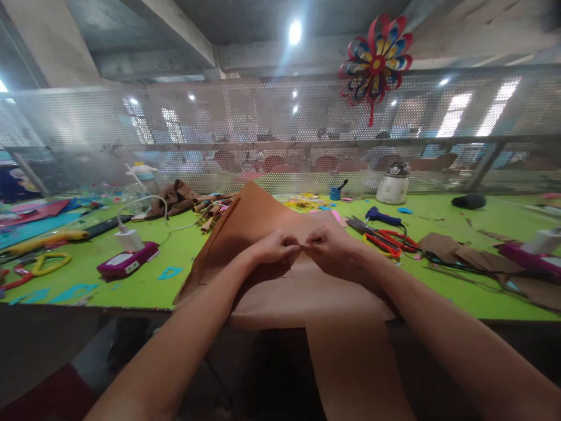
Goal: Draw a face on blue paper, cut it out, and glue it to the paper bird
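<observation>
Large sheets of brown kraft paper [280,304] cover the table in front of me, with one corner raised at the back left and a long strip hanging over the front edge. Over the middle of the paper, my left hand [279,247] and my right hand [325,241] meet with closed fingertips. Between them they pinch a thin bit of brown paper [301,247]; its exact shape is too small to make out. Scissors [377,234] with red handles lie to the right of my right hand, beside a blue-handled tool [383,217].
Several brown paper rolls [213,210] and yellow strings [307,202] lie behind. Purple power strips [128,260] sit at both sides, one with a white charger and cable. Brown scraps [473,254] lie at right. A white bottle [393,184] stands before the perforated metal screen [263,117].
</observation>
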Action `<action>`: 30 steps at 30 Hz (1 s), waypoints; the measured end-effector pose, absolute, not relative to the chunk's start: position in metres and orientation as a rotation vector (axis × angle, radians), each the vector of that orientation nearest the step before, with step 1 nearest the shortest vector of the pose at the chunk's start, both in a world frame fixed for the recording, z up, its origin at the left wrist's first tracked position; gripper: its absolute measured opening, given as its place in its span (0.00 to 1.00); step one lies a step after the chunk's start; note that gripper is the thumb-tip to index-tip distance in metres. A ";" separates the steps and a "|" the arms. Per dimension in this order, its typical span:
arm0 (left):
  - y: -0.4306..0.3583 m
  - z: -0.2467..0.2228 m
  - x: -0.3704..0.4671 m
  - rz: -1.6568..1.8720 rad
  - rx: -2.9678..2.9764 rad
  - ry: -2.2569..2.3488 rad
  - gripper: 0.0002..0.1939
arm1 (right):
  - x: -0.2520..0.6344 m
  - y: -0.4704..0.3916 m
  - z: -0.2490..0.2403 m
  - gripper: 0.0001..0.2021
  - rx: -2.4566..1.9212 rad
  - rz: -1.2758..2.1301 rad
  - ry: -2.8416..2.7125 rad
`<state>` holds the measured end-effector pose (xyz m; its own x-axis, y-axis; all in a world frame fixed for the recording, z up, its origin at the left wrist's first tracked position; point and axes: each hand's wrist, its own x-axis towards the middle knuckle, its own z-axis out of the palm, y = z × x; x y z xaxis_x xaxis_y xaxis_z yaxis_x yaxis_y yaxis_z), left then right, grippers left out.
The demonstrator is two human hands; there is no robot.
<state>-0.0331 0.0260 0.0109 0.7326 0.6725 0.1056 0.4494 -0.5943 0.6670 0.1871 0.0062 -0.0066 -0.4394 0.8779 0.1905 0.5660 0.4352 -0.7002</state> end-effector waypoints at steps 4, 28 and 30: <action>0.027 0.012 -0.037 0.447 2.326 0.841 0.16 | 0.194 0.004 -0.002 0.18 -1.237 0.704 -2.179; 0.045 0.003 -0.040 0.480 2.325 0.850 0.16 | 0.221 0.023 -0.001 0.19 -1.183 0.777 -2.222; 0.045 0.001 -0.038 0.494 2.320 0.843 0.18 | 0.214 0.021 0.001 0.18 -1.176 0.730 -2.240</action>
